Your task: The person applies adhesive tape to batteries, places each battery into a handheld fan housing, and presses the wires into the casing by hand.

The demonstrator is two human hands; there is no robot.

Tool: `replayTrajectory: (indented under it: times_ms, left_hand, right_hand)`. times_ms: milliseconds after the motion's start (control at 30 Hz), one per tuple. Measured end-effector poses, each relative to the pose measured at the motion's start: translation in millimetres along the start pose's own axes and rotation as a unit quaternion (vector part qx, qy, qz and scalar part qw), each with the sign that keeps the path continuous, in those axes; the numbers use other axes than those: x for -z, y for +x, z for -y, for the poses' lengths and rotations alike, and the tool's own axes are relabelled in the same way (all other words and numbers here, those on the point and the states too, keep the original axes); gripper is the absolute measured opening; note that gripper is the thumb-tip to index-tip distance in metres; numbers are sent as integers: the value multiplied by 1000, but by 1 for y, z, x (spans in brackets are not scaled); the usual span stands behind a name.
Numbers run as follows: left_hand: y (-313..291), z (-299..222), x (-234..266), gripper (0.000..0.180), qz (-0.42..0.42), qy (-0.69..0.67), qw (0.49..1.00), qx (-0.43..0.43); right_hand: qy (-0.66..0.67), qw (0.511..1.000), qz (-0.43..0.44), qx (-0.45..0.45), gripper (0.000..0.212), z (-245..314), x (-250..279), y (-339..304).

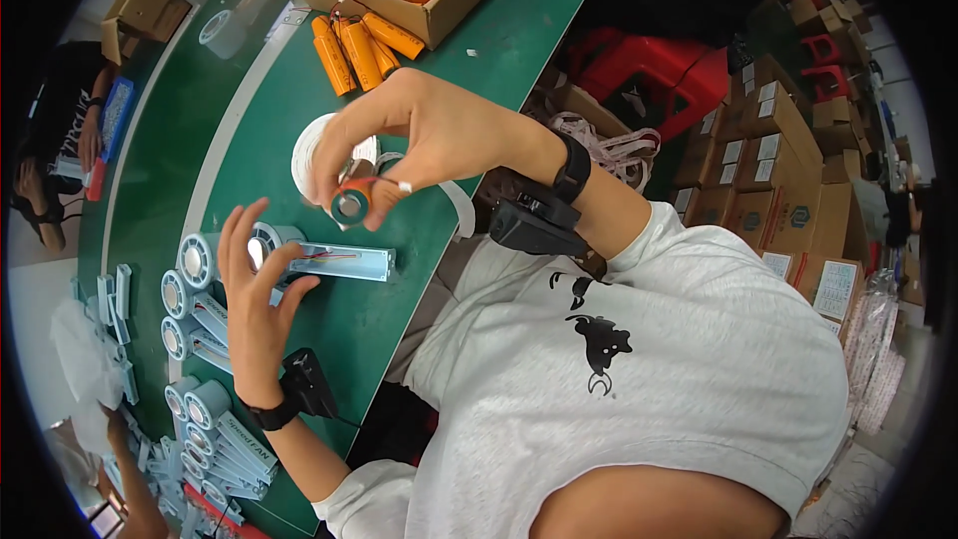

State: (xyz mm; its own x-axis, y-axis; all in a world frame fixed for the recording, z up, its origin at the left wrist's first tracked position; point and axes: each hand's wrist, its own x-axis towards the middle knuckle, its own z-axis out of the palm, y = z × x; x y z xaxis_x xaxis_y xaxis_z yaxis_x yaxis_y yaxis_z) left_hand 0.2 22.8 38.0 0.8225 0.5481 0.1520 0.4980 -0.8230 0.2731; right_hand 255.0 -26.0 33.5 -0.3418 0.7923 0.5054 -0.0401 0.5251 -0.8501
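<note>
My right hand [399, 145] pinches an orange cylindrical battery pack [351, 206] by its sides, its round end turned up and a thin wire with a white plug beside it. Behind those fingers sits a white roll [307, 155], partly hidden. My left hand [261, 284] has its fingers spread, thumb and index finger apart, beside a light blue handheld fan [349, 262]. That fan lies on the green table [429, 240] with its handle open like a trough and a red wire inside; the hand partly covers its round head [269, 240].
More light blue fans [205, 404] stand in rows at the lower left. Several orange battery packs [354, 50] lie by a cardboard box [449, 5] of them. A red stool [659, 80] and stacked cartons [768, 160] are at the right. Other people's hands [90, 140] work at the far left.
</note>
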Motion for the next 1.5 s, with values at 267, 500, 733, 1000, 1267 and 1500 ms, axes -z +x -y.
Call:
replayTrajectory:
  times_ms: [267, 500, 733, 1000, 1267, 1500]
  left_hand:
    - [-1, -11, -22, 20, -25, 119, 992, -20]
    - [-2, -12, -28, 16, -65, 62, 996, -1]
    - [-3, -6, -32, 12, -104, -59, 993, 19]
    - [-2, -9, -36, 18, -125, -53, 990, 43]
    - [-4, -8, -40, 24, -129, -39, 990, 50]
    - [-6, -6, -36, 28, -120, -97, 986, 70]
  right_hand:
    - [-20, 990, -48, -133, 30, 12, -31, -4]
    - [-159, 978, -92, -99, 20, -4, -52, -14]
    - [-276, 960, -45, 11, 20, -6, -48, -15]
    - [-278, 959, -1, -56, 19, -4, -47, -12]
    - [-251, 954, 146, -78, 18, -7, -34, 16]
    - [-318, 887, 326, -80, 24, -25, -30, 54]
